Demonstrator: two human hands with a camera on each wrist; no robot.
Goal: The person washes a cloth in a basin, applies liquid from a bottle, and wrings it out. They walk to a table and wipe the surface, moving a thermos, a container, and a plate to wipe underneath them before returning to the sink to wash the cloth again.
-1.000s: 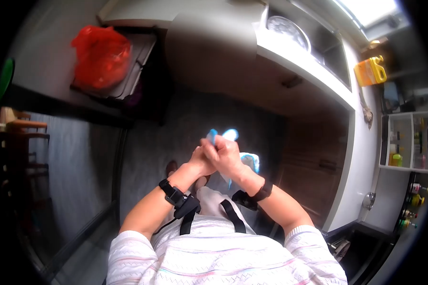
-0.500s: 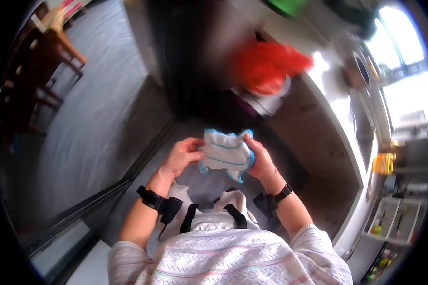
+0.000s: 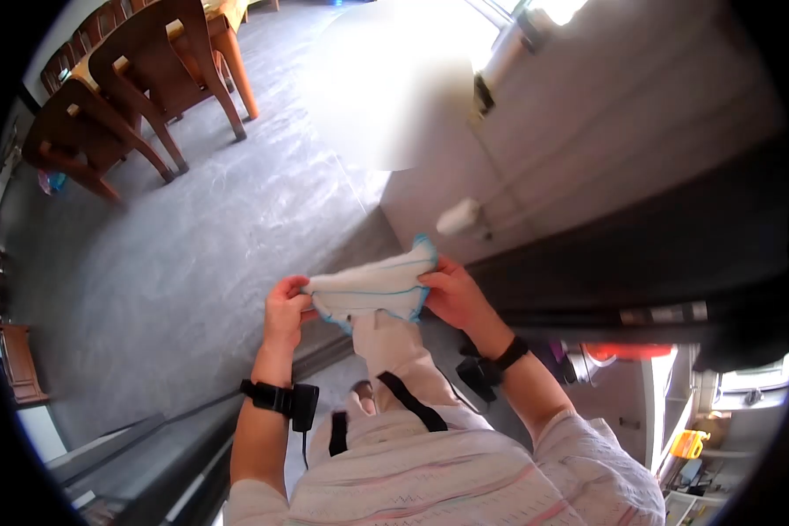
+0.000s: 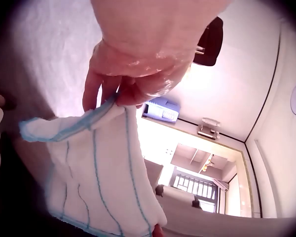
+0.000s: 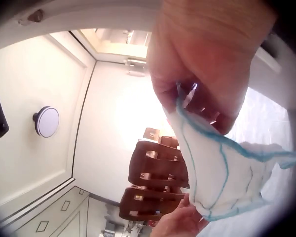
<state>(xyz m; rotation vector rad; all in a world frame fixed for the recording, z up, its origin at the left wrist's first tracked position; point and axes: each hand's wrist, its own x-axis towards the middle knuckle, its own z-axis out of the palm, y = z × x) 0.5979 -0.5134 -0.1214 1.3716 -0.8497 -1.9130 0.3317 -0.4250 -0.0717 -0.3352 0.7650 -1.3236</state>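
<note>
A white cloth (image 3: 368,287) with blue stitched lines and blue edging is stretched between both hands, in front of the body. My left hand (image 3: 285,311) pinches its left end; in the left wrist view that hand (image 4: 138,69) looks wet and grips the blue edge. The right hand (image 3: 454,296) pinches the other end between thumb and fingers. From the right wrist, the cloth (image 5: 222,173) hangs from the right hand (image 5: 202,74), with the left hand (image 5: 180,222) at its far corner.
Wooden chairs (image 3: 153,66) and a table (image 3: 228,13) stand on the grey floor (image 3: 193,245) at upper left. A dark door-track edge crosses the lower left. At lower right are a counter, a red bag (image 3: 631,350) and a yellow jug (image 3: 690,444).
The hands, close together a second ago, have moved apart with the cloth spread between them. The view has turned from the kitchen counter toward the room with chairs.
</note>
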